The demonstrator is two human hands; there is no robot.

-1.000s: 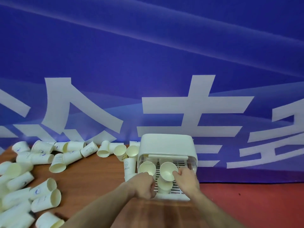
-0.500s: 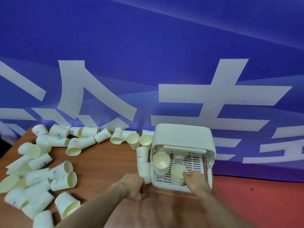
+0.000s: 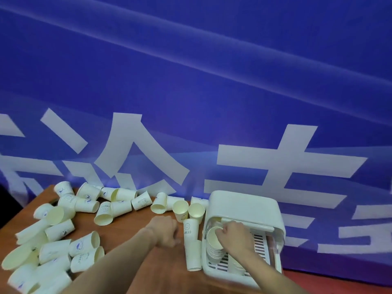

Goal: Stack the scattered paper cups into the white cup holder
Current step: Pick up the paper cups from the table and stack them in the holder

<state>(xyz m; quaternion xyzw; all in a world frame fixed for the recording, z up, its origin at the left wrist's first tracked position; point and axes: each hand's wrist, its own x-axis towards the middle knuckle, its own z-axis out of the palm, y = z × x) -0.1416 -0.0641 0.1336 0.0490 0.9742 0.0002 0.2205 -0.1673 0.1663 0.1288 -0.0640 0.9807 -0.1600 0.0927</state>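
The white cup holder [image 3: 244, 205] stands at the table's right end, its open front facing me, with a slatted floor [image 3: 259, 245]. A stack of paper cups [image 3: 213, 246] leans inside on its left. My right hand [image 3: 236, 236] reaches into the holder, fingers curled on the rim of the stack's top cup. My left hand [image 3: 166, 230] rests on the table just left of the holder, fingers curled under, and nothing shows in it. An upside-down stack of cups marked HELLO [image 3: 192, 245] stands between my left hand and the holder.
Several loose paper cups [image 3: 84, 246] lie scattered over the left half of the brown table [image 3: 131, 228], and more cups [image 3: 118, 205] lie along its back edge. Two upright cups [image 3: 180, 210] stand behind my left hand. A blue banner wall [image 3: 191, 81] rises close behind.
My right hand has moved from the front right of the holder's floor to the cup stack on the left. My left hand stays beside the holder. My view has swung left.
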